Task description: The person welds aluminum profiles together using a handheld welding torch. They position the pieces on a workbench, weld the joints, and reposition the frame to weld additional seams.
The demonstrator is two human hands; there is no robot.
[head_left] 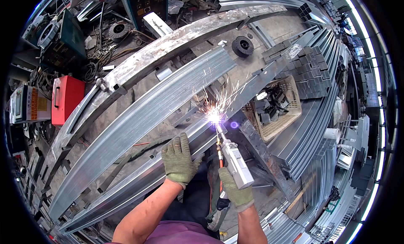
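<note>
My right hand (236, 189), in a green work glove, grips a silver handheld welding gun (238, 165). An orange hose (221, 162) runs along the gun's left side. At the gun's tip a bright white-violet glare throws orange sparks (216, 107) up and away from me. The glare hides the exact contact spot, at the far end of a long galvanized steel profile (141, 177). On that profile rests my left hand (181, 158), gloved the same way, fingers stretched out and thumb apart. A wide galvanized channel (151, 105) lies beyond it, roughly parallel.
A cream plastic crate (290, 113) of dark metal offcuts stands right of the sparks. Stacked steel profiles (307, 139) fill the right side. Beyond the channel runs a worn steel beam (168, 42). A black spool (243, 46) and a red box (69, 99) are farther off.
</note>
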